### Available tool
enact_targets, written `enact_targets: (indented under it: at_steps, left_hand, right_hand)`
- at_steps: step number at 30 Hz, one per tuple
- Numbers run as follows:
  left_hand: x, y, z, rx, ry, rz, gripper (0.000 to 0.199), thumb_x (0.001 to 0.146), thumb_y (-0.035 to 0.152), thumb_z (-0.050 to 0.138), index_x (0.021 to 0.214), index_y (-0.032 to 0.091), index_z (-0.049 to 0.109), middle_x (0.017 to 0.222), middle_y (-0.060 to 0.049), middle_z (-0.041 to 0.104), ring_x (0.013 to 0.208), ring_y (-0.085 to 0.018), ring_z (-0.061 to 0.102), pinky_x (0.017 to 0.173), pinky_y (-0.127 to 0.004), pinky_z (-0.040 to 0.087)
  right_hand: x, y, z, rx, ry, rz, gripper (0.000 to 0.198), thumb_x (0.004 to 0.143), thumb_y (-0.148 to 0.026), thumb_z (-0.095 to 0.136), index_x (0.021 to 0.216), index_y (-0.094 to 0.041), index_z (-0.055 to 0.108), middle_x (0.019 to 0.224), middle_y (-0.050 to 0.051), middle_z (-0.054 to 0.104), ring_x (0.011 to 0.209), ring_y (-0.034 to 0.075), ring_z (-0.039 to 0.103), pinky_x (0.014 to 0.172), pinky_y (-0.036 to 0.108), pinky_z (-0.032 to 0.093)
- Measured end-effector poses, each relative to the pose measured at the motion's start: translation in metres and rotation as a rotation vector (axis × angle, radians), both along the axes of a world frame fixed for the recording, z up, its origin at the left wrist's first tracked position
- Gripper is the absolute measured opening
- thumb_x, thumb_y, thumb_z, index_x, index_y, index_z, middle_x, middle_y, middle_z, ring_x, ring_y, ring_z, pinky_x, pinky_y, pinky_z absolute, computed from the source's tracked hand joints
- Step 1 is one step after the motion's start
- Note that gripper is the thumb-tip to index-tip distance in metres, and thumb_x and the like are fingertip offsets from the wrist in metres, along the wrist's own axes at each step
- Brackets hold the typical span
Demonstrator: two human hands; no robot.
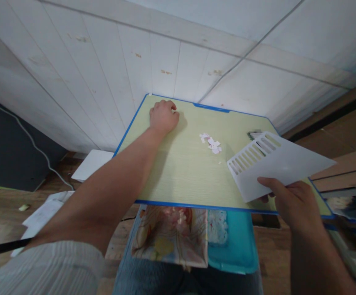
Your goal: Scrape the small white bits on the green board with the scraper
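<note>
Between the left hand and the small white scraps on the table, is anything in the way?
Nothing visible is: only the tabletop shows between the left hand and the white scraps. The slotted white sheet, held in the right hand, is on the scraps' other side.

Pale yellow-green table (181, 176), blue edging (196, 206), small white scraps (214, 146), blurred dark item (254, 134)

On my feed I see the tabletop (184, 180) mid-frame, the wall (104, 69) behind it. On it, scraps (215, 146) lie between the left hand (164, 117) and the sheet (274, 164) in the right hand (297, 203). Bottom centre, a cloth bin (187, 259) sits left of a container (239, 241).
</note>
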State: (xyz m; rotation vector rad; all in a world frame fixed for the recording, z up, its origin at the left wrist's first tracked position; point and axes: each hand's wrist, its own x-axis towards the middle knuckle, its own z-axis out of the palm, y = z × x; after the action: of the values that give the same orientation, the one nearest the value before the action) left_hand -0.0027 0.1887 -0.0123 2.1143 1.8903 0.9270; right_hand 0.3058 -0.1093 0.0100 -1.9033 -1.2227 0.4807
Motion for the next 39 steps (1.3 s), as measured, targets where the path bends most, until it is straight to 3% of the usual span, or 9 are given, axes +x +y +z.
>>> enact_targets:
  at_steps: [6,12,17,22,26,34,39]
  left_hand:
    - [0.002,-0.010,0.008,0.013,0.052,-0.047,0.041,0.098,0.025,0.070,0.138,0.029,0.080,0.150,-0.014,0.074,0.149,-0.043,0.059,0.129,-0.060,0.046]
    - [-0.001,-0.014,0.010,0.012,0.034,-0.032,0.038,0.099,0.024,0.067,0.134,0.029,0.081,0.150,-0.015,0.076,0.148,-0.043,0.061,0.129,-0.061,0.047]
    - [-0.009,-0.011,0.013,0.006,0.001,-0.010,0.037,0.102,0.028,0.065,0.135,0.028,0.081,0.152,-0.014,0.076,0.151,-0.040,0.062,0.130,-0.058,0.048]
    - [-0.024,-0.012,0.019,-0.057,-0.004,0.042,0.040,0.101,0.032,0.064,0.137,0.029,0.079,0.155,-0.013,0.075,0.154,-0.039,0.061,0.132,-0.057,0.047]
    - [-0.037,-0.010,0.024,-0.113,-0.006,0.102,0.039,0.100,0.034,0.065,0.136,0.029,0.080,0.159,-0.016,0.074,0.156,-0.041,0.060,0.132,-0.059,0.048]
    - [-0.064,-0.005,0.024,-0.170,-0.099,0.230,0.049,0.096,0.037,0.067,0.143,0.030,0.077,0.162,-0.018,0.070,0.159,-0.041,0.058,0.131,-0.060,0.049]
    - [-0.066,-0.010,0.017,-0.198,-0.067,0.225,0.053,0.097,0.036,0.066,0.148,0.028,0.076,0.166,-0.020,0.071,0.160,-0.042,0.058,0.132,-0.063,0.049]
  right_hand:
    - [-0.021,-0.002,0.001,-0.024,0.084,0.092,0.044,0.083,-0.055,0.085,0.053,-0.026,0.071,0.060,0.006,0.073,0.056,0.025,0.070,0.052,0.033,0.054]
    - [-0.015,-0.003,0.009,0.120,0.100,0.091,0.044,0.085,-0.044,0.085,0.051,-0.027,0.064,0.060,0.004,0.071,0.056,0.023,0.068,0.055,0.032,0.055]
    - [-0.028,0.003,-0.007,0.184,0.069,0.026,0.049,0.092,-0.054,0.087,0.057,-0.024,0.073,0.057,0.006,0.071,0.053,0.023,0.070,0.055,0.032,0.059]
    - [-0.062,0.019,-0.023,0.302,0.212,-0.063,0.052,0.083,-0.068,0.094,0.068,-0.020,0.080,0.066,0.012,0.080,0.057,0.027,0.078,0.059,0.038,0.069]
    - [-0.070,0.026,-0.030,0.363,0.271,-0.096,0.048,0.081,-0.064,0.095,0.072,-0.019,0.081,0.070,0.014,0.082,0.059,0.028,0.080,0.059,0.038,0.070]
    - [-0.081,0.017,-0.033,0.296,0.266,-0.050,0.044,0.082,-0.060,0.096,0.079,-0.019,0.084,0.074,0.015,0.085,0.066,0.031,0.085,0.070,0.042,0.074]
    - [-0.098,0.002,-0.032,0.269,0.286,0.012,0.049,0.081,-0.066,0.098,0.075,-0.020,0.083,0.071,0.014,0.084,0.063,0.032,0.084,0.065,0.043,0.074]
